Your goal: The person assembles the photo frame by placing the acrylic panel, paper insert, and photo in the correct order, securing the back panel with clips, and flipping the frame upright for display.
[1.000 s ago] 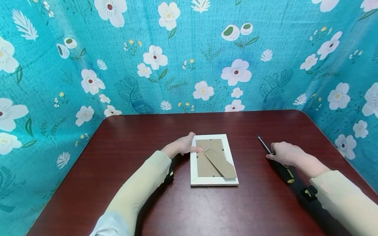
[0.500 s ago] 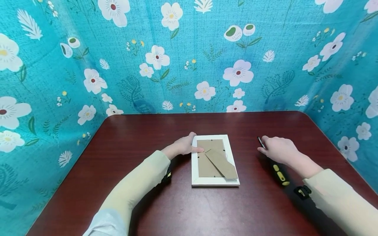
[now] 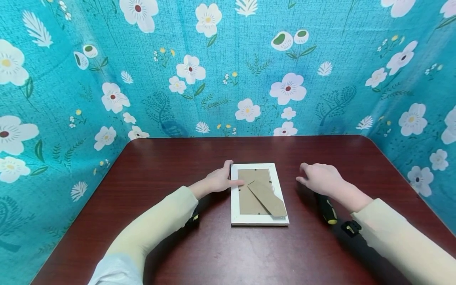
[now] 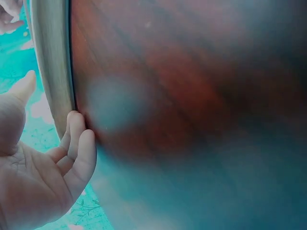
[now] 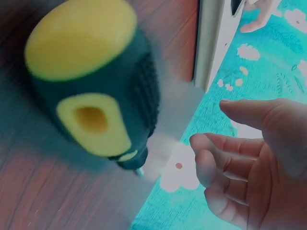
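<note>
A white picture frame (image 3: 234, 206) lies face down on the table, its brown backing board (image 3: 246, 204) and folding stand (image 3: 268, 198) facing up. My left hand (image 3: 216, 180) is at the frame's left edge. In the left wrist view its fingertips touch the frame's side (image 4: 53, 62), while the thumb is held apart. To the right of the frame, my right hand (image 3: 322, 180) hovers with loosely bent fingers. A black and yellow screwdriver (image 3: 327, 209) lies below it, partly hidden. The right wrist view has the screwdriver handle (image 5: 136, 79) apart from the fingers, with a gap before the thumb.
The dark red-brown table (image 3: 178, 154) has a rounded far edge. Behind it and along both sides hangs a blue cloth (image 3: 213, 99) printed with flowers. Black camera straps (image 3: 352, 228) sit under the wrists.
My right hand has left the screwdriver and moved left towards the frame; the screwdriver handle has shifted left too. My left hand has loosened and drawn slightly left. The frame has stayed put.
</note>
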A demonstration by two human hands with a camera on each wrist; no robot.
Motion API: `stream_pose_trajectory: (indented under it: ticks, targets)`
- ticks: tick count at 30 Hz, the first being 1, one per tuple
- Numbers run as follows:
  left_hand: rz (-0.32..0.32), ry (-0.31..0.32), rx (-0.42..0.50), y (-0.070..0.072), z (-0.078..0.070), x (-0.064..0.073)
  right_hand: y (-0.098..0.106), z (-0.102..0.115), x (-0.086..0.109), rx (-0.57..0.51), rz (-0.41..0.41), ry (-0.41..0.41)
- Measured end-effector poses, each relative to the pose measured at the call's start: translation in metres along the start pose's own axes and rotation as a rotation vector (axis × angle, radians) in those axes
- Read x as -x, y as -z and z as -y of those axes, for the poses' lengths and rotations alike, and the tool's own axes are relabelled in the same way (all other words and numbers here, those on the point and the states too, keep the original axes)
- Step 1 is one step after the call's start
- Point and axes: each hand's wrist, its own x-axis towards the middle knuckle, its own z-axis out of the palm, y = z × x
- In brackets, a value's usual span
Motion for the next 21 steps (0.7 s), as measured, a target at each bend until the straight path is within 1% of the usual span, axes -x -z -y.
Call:
stream_pose_trajectory:
  ticks: [4,9,14,16,21]
  targets:
    - [0.004,-0.007,0.044,0.001,0.008,0.01,-0.002,0.01,-0.006,-0.045,0.002,0.005]
    - [0.031,-0.004,0.119,0.002,0.013,0.027,-0.007,0.022,-0.012,-0.099,0.012,0.004]
    - [0.078,0.005,0.243,0.001,0.012,0.045,-0.013,0.032,-0.018,-0.123,0.032,-0.005]
    - [0.09,0.007,0.273,-0.001,0.011,0.051,-0.016,0.034,-0.02,-0.138,0.046,0.0]
    - [0.108,0.004,0.291,-0.005,0.009,0.057,-0.022,0.04,-0.022,-0.206,0.117,-0.01]
